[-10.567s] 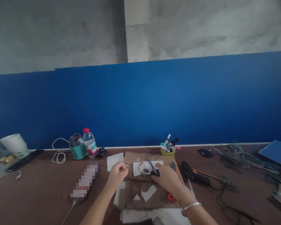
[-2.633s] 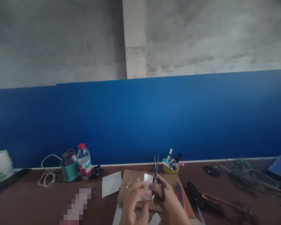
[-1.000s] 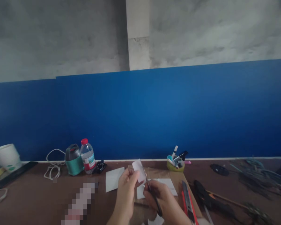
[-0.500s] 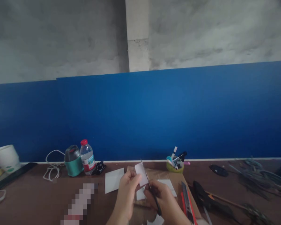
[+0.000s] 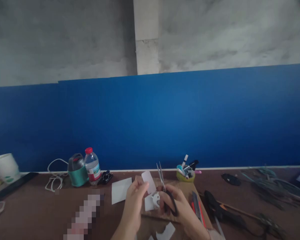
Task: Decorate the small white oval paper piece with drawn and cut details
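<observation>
Between the thumb and fingers of my left hand (image 5: pixel 133 203) a small white piece of paper (image 5: pixel 148 182) is pinched upright. My right hand (image 5: pixel 178 204) grips a pair of black-handled scissors (image 5: pixel 162 176); the blades point up and stand slightly apart, just right of the paper and not touching it. Below the paper, beside my right fingers, shows a small white cut-out with a drawn face (image 5: pixel 156 200); whether those fingers touch it I cannot tell. More white paper (image 5: pixel 148 204) lies behind it on a brown cardboard sheet (image 5: pixel 170 216).
A white sheet (image 5: pixel 121 190) lies left of my hands. Behind stand a water bottle (image 5: pixel 92 168) and a pen holder (image 5: pixel 185 174) with markers. To the right are a red utility knife (image 5: pixel 198 209), a black glue gun (image 5: pixel 222 213) and tangled cables (image 5: pixel 270 190). Paper scraps (image 5: pixel 166 232) lie near the front.
The scissors have come away from the paper's right edge and tilted upright, their blades parting. My right hand has moved slightly right, and the cut-out with the face now shows.
</observation>
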`<state>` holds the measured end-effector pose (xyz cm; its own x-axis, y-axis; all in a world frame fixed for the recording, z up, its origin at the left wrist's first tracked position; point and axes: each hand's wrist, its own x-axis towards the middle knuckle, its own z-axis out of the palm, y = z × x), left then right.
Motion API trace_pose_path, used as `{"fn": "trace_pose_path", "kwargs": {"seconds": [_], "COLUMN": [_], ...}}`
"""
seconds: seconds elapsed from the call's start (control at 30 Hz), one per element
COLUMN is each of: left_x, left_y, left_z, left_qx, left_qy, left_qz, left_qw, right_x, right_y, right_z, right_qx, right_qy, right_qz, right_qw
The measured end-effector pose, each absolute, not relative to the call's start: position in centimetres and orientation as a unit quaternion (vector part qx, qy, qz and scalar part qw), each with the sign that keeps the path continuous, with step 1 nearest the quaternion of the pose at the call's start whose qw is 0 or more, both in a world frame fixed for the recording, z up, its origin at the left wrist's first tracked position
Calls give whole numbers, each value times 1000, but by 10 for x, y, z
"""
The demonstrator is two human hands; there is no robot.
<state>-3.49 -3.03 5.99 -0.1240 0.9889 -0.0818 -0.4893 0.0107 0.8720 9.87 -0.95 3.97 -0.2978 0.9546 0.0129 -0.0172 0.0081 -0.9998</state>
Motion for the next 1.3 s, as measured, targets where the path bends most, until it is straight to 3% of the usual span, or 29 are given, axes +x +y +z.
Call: {"fn": "trace_pose_path", "kwargs": {"seconds": [0.33,0.77,1.3], "left_x": [-34,-36,-39], "left_y": [-25,-28,-25], "left_z": [47,65,60], "left_qx": [383,361,361], "left_qy": [394,435,430], "left_qz": [562,631,622], "left_qw": [618,531,546], "right_x": [96,112,108], "right_y": [-13,-13,-13], "right_z": [40,35,33], "right_qx": [-417,-355,-356], "right_qy": [-574,-693,-669], "right_qz": [562,538,557], "right_qw": [426,323,339]}}
